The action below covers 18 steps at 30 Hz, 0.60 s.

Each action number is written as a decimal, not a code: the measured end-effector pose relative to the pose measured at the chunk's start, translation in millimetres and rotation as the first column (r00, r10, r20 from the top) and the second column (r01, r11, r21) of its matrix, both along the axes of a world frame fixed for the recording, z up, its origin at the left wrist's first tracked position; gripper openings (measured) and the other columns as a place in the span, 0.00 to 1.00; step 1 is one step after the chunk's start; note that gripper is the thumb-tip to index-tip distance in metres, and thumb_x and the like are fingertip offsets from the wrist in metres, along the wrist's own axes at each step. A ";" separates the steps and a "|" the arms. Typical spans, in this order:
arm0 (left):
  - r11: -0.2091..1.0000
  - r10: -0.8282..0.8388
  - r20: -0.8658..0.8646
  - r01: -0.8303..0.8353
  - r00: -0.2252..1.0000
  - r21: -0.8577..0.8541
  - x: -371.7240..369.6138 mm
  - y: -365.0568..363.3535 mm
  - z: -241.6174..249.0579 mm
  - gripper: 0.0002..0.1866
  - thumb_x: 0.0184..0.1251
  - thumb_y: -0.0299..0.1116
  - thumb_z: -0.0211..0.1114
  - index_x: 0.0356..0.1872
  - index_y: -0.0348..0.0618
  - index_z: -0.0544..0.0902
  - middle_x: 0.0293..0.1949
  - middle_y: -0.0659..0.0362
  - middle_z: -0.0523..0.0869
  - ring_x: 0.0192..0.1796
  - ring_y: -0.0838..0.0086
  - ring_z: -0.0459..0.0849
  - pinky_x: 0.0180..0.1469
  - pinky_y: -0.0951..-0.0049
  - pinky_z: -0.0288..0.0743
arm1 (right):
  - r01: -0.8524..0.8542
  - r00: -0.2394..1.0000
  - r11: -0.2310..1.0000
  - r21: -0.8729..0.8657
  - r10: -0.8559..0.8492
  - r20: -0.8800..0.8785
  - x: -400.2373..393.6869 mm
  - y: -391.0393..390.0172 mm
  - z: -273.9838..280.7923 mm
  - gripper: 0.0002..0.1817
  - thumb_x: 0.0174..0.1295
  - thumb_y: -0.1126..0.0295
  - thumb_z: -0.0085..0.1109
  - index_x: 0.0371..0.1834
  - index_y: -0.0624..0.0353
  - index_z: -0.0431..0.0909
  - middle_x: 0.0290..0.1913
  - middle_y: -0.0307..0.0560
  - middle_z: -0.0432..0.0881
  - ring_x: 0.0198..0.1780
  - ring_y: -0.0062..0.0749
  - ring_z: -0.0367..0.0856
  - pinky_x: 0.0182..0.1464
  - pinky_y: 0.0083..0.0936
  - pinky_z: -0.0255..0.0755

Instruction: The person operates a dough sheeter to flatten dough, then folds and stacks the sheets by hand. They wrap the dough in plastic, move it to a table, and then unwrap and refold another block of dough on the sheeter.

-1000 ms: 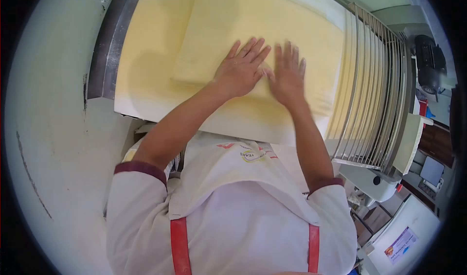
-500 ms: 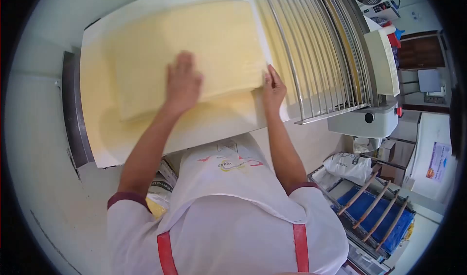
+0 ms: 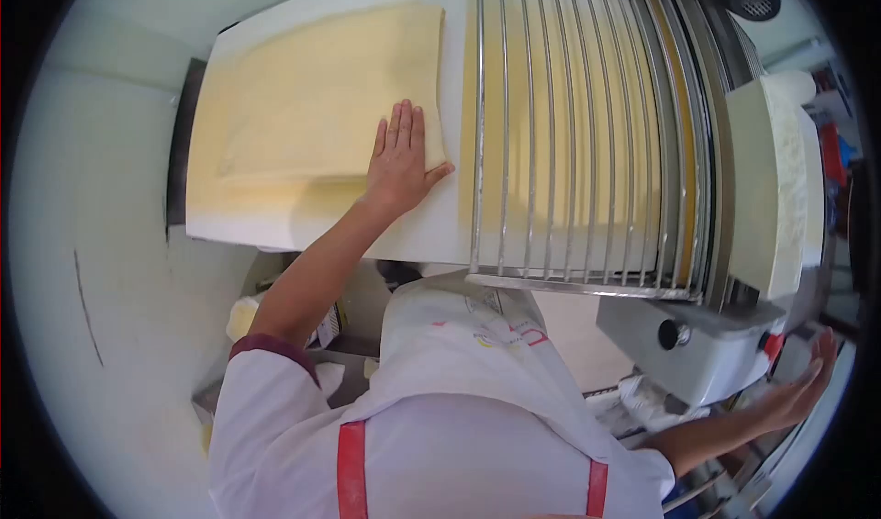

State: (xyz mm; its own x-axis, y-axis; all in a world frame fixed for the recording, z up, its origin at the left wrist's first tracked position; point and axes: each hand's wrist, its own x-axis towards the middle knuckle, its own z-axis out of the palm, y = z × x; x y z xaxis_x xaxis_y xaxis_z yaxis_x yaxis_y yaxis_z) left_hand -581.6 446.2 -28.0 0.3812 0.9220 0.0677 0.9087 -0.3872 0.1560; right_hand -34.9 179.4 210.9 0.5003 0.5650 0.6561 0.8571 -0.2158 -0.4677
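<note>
A large folded sheet of pale yellow dough (image 3: 312,97) lies flat on a white board or belt (image 3: 431,234). Flat on the dough near its right edge rests my left hand (image 3: 400,161), fingers stretched out and thumb spread over the edge. My right hand (image 3: 798,390) is held out at the far right, holding nothing, its fingers extended. It is beside the grey machine housing (image 3: 697,345), close to a red knob (image 3: 772,345). Under the metal bar guard (image 3: 551,133) more yellow surface shows; whether that is dough is hard to tell.
Rollers and metal side parts (image 3: 716,152) of the machine stand right of the guard. A white container (image 3: 766,189) is attached or set beyond them. A pale wall (image 3: 101,207) rises at the left. Boxes and bags sit below the board.
My right hand has left the dough's edge and swung out to the far right. My left hand has shifted right across the dough. The camera view has turned.
</note>
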 end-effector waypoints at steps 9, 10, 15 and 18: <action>0.873 0.452 -0.029 -0.436 0.891 0.221 51.6 -16.1 -20.9 0.42 0.61 0.56 0.56 0.71 0.39 0.57 0.73 0.51 0.57 0.76 0.62 0.52 0.75 0.52 0.37 | -0.620 0.467 0.762 -0.186 0.168 -0.868 208.1 -17.4 -134.2 0.24 0.71 0.60 0.47 0.63 0.65 0.70 0.57 0.50 0.78 0.56 0.32 0.77 0.59 0.31 0.68; 0.892 0.353 0.102 -0.367 0.930 0.263 51.9 -28.5 -19.8 0.35 0.63 0.46 0.57 0.68 0.39 0.64 0.71 0.51 0.63 0.75 0.62 0.56 0.74 0.51 0.40 | -0.625 0.432 0.767 -0.147 0.182 -0.883 214.0 -18.4 -145.9 0.24 0.71 0.60 0.47 0.63 0.65 0.70 0.57 0.50 0.78 0.56 0.32 0.77 0.59 0.31 0.68; 0.916 0.144 0.815 -0.387 0.562 0.105 33.9 -177.5 16.7 0.17 0.63 0.24 0.58 0.55 0.40 0.79 0.59 0.53 0.79 0.68 0.63 0.69 0.70 0.62 0.57 | -0.680 0.339 0.733 0.003 0.318 -0.885 229.9 0.4 -183.6 0.23 0.70 0.61 0.47 0.62 0.65 0.70 0.56 0.50 0.78 0.55 0.31 0.77 0.58 0.31 0.69; 0.841 0.276 0.897 -0.538 0.346 -0.051 81.8 -296.1 21.8 0.14 0.65 0.25 0.58 0.50 0.39 0.81 0.52 0.55 0.83 0.58 0.68 0.78 0.64 0.67 0.65 | -0.731 0.285 0.679 0.072 0.399 -0.871 233.2 16.0 -193.4 0.22 0.69 0.62 0.47 0.61 0.65 0.71 0.56 0.50 0.78 0.55 0.31 0.77 0.58 0.30 0.70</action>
